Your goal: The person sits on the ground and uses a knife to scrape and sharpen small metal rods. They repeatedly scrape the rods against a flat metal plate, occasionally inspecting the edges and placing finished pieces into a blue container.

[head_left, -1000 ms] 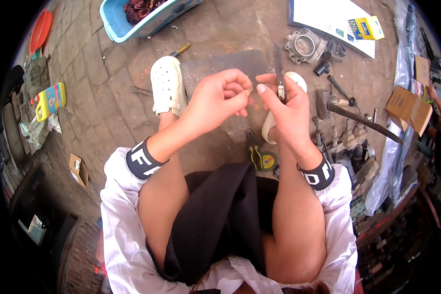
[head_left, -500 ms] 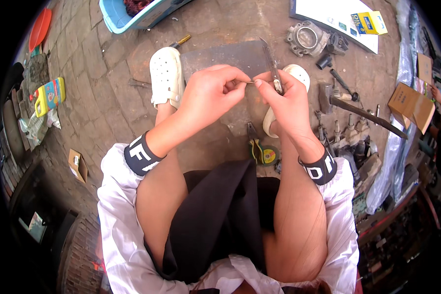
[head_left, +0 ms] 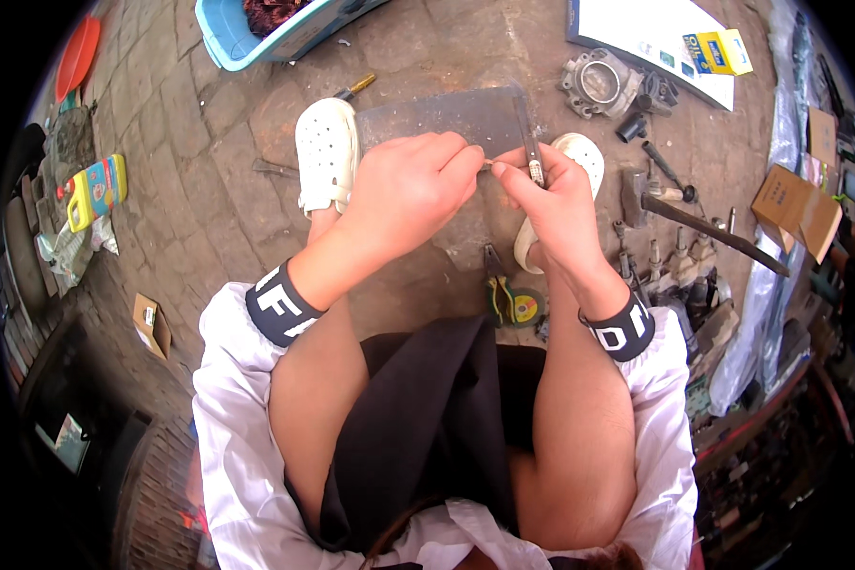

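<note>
Two hands: left hand (head_left: 410,185) is curling closed, its hold hidden; right hand (head_left: 559,195) is gripping a utility knife (head_left: 531,142); a tiny piece (head_left: 489,163) is showing between them.
Obstacles: white clogs (head_left: 325,147) are flanking a metal plate (head_left: 432,109); a hammer (head_left: 698,225) is lying at right.
Edges and room: far-side blue tub (head_left: 220,43) is bordering brick floor (head_left: 209,190) stretching leftward.

**Paved ground (head_left: 228,237) lay strewn**

A light-blue tub (head_left: 304,40) sat at the far side, a yellow jug (head_left: 96,195) at left. To the right, a yellow-and-blue box (head_left: 719,53) lay on a white panel (head_left: 627,33), a brown carton (head_left: 794,207) well apart.
</note>
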Motion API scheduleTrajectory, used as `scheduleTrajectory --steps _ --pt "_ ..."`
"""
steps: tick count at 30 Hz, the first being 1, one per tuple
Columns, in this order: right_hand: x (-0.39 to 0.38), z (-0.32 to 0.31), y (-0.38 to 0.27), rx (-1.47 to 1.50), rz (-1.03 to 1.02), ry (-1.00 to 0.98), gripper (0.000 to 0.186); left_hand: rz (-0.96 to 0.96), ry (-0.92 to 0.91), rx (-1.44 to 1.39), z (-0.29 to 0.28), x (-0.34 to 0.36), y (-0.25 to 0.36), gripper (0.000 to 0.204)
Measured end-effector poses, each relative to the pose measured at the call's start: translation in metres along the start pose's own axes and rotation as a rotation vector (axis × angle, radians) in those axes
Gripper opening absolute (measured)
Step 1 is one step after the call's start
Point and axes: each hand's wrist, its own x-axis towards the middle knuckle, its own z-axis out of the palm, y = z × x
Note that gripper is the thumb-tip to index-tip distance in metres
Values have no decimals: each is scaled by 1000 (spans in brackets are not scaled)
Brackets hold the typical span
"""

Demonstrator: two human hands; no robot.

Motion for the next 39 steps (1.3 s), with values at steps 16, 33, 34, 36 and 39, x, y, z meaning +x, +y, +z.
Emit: scheduleTrajectory --steps 16,33,34,36,39 --pt "7 5 3 -74 -25 30 7 27 38 -53 4 -1 -7 14" --pt "11 4 9 -444 -231 80 12 -1043 -421 -1414 9 -9 -14 16" --pt "16 0 15 -440 -228 77 13 -1072 -418 -1385 14 -9 -16 17" --pt "29 -7 32 -462 -245 80 18 -1129 -412 -1327 27 -12 -21 19" --pt "39 -19 48 -518 -191 40 31 -1259 -320 -1284 53 -25 -35 19"
